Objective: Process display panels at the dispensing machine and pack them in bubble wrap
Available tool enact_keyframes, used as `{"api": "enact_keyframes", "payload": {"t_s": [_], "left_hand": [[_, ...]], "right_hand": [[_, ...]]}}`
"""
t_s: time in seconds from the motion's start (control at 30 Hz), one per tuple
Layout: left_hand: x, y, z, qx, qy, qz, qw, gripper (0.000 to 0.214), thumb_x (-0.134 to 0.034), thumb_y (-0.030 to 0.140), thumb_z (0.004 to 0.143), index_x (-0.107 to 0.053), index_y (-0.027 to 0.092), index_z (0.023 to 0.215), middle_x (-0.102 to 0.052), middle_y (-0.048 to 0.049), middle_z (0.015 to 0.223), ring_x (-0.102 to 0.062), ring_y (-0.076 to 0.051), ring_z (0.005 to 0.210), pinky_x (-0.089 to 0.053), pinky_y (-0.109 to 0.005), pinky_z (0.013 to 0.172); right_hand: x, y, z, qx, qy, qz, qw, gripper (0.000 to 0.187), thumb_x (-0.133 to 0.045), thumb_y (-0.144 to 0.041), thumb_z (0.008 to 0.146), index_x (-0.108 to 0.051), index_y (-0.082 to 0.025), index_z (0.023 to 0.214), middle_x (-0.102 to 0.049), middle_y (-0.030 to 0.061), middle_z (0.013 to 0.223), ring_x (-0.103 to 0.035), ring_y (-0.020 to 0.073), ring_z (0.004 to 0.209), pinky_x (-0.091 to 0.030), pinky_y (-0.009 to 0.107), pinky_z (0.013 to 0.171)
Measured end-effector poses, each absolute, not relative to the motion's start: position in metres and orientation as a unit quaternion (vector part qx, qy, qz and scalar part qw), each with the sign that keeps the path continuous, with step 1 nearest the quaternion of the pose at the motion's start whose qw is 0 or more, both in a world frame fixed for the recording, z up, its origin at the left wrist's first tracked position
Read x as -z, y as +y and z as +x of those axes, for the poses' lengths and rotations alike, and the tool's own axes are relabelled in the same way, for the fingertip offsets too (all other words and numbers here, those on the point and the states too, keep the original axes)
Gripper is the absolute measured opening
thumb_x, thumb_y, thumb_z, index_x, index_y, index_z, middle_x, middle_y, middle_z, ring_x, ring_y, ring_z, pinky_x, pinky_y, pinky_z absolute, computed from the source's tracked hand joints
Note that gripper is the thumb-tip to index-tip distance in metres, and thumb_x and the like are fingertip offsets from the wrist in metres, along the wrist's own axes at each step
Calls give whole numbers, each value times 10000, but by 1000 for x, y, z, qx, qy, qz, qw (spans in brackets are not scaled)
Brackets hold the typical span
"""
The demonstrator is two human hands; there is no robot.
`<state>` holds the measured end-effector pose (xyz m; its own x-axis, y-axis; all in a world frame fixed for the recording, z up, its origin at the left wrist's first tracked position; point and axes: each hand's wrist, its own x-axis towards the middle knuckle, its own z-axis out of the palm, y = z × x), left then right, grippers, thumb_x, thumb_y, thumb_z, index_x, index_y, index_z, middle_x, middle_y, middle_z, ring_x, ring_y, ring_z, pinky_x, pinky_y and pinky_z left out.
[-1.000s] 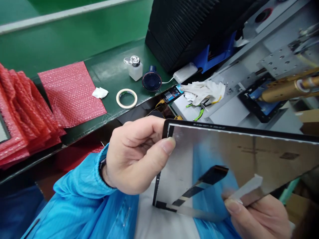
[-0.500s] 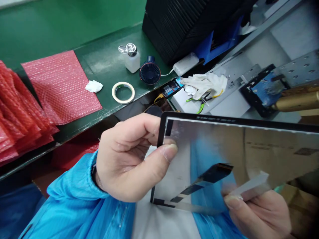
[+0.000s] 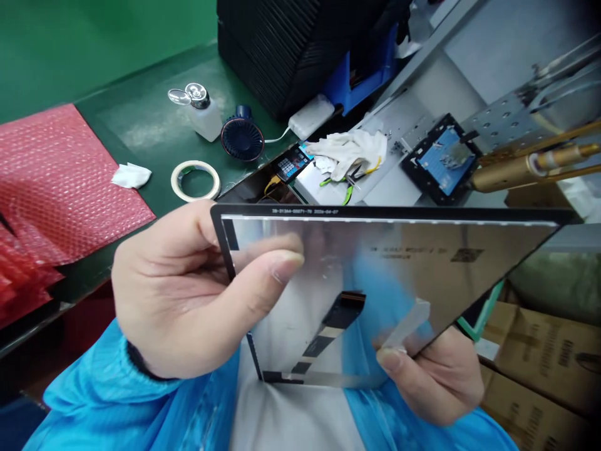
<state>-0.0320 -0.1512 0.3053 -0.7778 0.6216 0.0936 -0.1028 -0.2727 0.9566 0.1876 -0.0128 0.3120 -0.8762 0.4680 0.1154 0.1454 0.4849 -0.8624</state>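
A tablet-sized LCD panel is held up before me, its shiny mirror-like back facing me inside a black border. A dark flex cable lies across that back. My left hand grips the panel's left side, thumb over the back and fingers mostly hidden behind it. At the lower right edge, my right hand is closed with its thumb on the near face and its fingers behind. A translucent strip sticks up from the right thumb; whether it touches the panel I cannot tell. The shiny back reflects the blue sleeves.
On the green bench are red bubble-wrap bags, a white wipe, a tape roll, a pump bottle and a small fan. Beyond lie white gloves and a fixture. Cartons stand at right.
The panel and both hands have shifted left in view, and the panel's right end now shows. My right thumb, with the strip, is now at the panel's lower edge. The bench scene has also shifted left.
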Motion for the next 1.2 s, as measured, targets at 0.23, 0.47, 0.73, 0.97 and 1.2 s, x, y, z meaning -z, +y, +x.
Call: {"api": "enact_keyframes", "payload": {"t_s": [0.23,0.47,0.73,0.97,1.2], "left_hand": [[-309,-149,-27,-749,565,262,225,401,-988,111,708,-738,213,1004,-810,9,865,-793,-196,724,-671,-259,622],[-315,-146,-26,-751,565,245,237,603,-1033,123,634,-649,266,1076,-802,27,822,-790,-235,673,-659,-309,555],[-314,-150,-27,-710,638,254,158,411,-979,180,729,-707,228,1033,-754,27,794,-672,-158,601,-511,-302,486],[-313,-148,-30,-705,609,334,140,373,-904,97,793,-698,196,1088,-757,18,835,-666,-153,657,-465,-310,510],[-314,-149,-26,-725,565,305,247,564,-939,55,743,-653,262,1183,-806,13,891,-783,-210,709,-621,-283,570]], "right_hand": [[-304,-6,184,-499,-846,-107,157,228,-625,-136,879,-681,-283,1045,-687,-2,844,-661,186,665,-644,280,795],[-301,-2,177,-543,-831,-44,112,411,-604,-67,861,-641,-307,1193,-717,-23,952,-734,178,797,-631,216,790],[-293,-7,191,-489,-855,-97,144,283,-640,-139,859,-672,-288,1097,-661,-15,863,-642,173,652,-645,278,819],[-292,-9,204,-450,-870,-118,164,331,-667,-187,870,-710,-291,1181,-729,10,966,-704,198,793,-635,251,871],[-295,-15,203,-444,-862,-176,170,147,-663,-190,881,-714,-269,995,-765,-9,988,-724,179,810,-628,248,857]]}}
